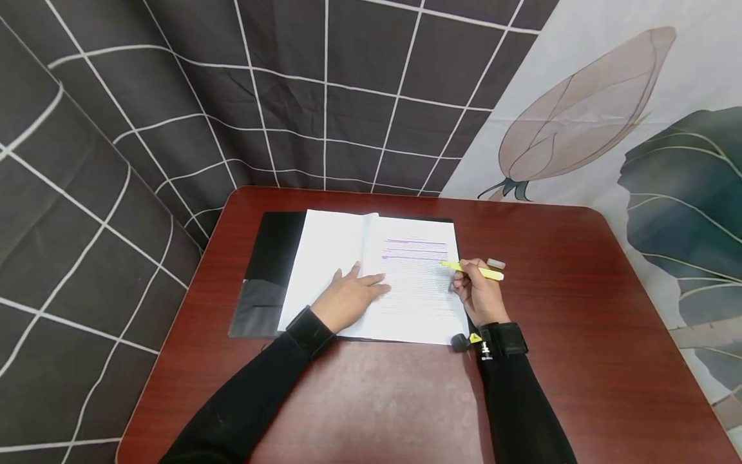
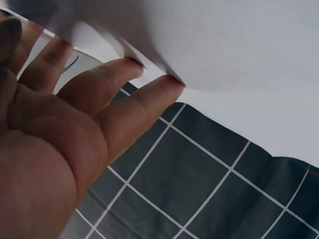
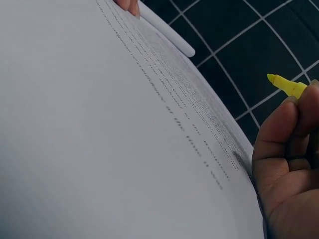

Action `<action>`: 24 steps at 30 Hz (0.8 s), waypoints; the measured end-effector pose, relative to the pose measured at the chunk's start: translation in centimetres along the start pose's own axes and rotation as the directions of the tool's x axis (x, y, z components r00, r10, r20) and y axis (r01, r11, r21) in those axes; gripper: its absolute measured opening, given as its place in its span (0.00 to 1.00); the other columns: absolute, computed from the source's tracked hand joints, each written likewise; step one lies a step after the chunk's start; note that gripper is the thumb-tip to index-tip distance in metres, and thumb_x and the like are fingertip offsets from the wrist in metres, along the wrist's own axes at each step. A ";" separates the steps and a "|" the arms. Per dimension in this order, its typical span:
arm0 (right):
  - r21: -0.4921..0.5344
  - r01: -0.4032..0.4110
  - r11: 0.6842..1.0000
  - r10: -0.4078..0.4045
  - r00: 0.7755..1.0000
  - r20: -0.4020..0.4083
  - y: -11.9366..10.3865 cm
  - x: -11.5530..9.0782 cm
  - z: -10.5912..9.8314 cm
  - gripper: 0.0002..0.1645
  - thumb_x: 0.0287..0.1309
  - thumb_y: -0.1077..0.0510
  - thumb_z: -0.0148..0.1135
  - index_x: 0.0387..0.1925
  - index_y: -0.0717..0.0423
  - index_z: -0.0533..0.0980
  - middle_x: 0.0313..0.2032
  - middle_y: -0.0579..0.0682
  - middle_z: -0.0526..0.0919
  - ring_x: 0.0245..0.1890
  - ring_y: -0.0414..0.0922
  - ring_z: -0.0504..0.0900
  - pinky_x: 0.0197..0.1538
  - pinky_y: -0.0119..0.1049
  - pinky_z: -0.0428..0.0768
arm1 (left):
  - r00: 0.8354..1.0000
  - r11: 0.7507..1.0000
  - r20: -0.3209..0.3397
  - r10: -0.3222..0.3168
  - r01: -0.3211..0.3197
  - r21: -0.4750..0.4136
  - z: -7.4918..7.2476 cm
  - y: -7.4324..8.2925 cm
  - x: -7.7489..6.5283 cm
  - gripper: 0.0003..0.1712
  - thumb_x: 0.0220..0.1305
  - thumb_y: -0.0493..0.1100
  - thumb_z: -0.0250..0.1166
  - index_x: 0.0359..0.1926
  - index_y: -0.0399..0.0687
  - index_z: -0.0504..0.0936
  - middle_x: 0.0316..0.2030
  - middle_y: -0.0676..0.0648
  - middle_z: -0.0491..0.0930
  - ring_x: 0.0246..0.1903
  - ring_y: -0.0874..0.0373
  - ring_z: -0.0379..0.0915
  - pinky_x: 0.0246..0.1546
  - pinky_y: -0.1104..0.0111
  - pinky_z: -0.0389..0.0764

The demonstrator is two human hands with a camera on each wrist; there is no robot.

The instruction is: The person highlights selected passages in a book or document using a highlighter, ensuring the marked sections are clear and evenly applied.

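Observation:
Printed sheets [image 1: 417, 316] lie spread on a black folder [image 1: 281, 241]; purple marks cover several upper lines of text on the right page. My left hand [image 1: 348, 299] rests across the inner fold with its fingers spread. In the left wrist view, the left hand's fingertips [image 2: 167, 89] touch the white paper [image 2: 249, 59]. At the right page's edge, my right hand [image 1: 478, 293] pinches a yellow highlighter [image 1: 489, 274] between thumb and fingers. Its uncapped yellow tip [image 3: 271, 78] points left, held above the page in the right wrist view.
A small pale cap-like piece [image 1: 496, 263] lies on the reddish-brown table [image 1: 568, 309] just beyond the right hand. Dark grid-patterned cloth [image 1: 278, 96] hangs behind and to the left. A light leaf-printed cloth [image 1: 585, 77] hangs at the right.

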State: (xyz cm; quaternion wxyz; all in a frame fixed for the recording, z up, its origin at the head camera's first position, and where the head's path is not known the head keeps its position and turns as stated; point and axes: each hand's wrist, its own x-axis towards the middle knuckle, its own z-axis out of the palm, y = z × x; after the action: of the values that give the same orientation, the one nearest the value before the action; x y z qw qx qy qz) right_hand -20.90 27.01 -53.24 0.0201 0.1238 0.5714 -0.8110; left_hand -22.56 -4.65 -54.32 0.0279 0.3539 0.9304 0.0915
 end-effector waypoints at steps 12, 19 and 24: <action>0.021 0.004 1.000 -0.004 1.000 0.019 -0.1 0.0 0.0 0.12 0.90 0.54 0.56 0.40 0.48 0.74 0.29 0.42 0.85 0.25 0.35 0.79 0.37 0.27 0.83 | 1.000 0.999 0.002 -0.020 0.020 0.030 1.0 -0.1 0.4 0.36 0.80 0.35 0.66 0.81 0.67 0.80 0.82 0.52 0.77 0.80 0.23 0.72 0.68 0.23 0.79; 0.023 0.013 1.000 -0.014 1.000 0.010 0.0 0.0 0.2 0.12 0.90 0.56 0.56 0.40 0.47 0.75 0.28 0.43 0.86 0.25 0.35 0.80 0.37 0.27 0.83 | 0.999 0.999 0.012 -0.036 0.036 0.022 1.1 -0.3 0.4 0.35 0.80 0.37 0.67 0.81 0.69 0.79 0.83 0.54 0.76 0.81 0.25 0.71 0.70 0.24 0.79; 0.022 0.012 1.000 -0.012 1.000 0.008 -0.2 0.0 0.2 0.13 0.89 0.58 0.57 0.40 0.47 0.77 0.28 0.43 0.86 0.24 0.35 0.80 0.36 0.27 0.83 | 0.999 0.998 0.002 -0.042 0.042 0.038 1.4 -0.4 0.6 0.35 0.80 0.40 0.68 0.81 0.73 0.79 0.83 0.53 0.75 0.80 0.28 0.73 0.70 0.27 0.80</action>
State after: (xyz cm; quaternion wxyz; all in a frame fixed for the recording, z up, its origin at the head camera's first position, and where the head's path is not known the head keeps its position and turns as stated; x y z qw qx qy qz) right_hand -20.96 26.87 -52.99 0.0160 0.1174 0.5630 -0.8179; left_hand -23.11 -4.31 -55.78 0.0245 0.3350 0.9391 0.0726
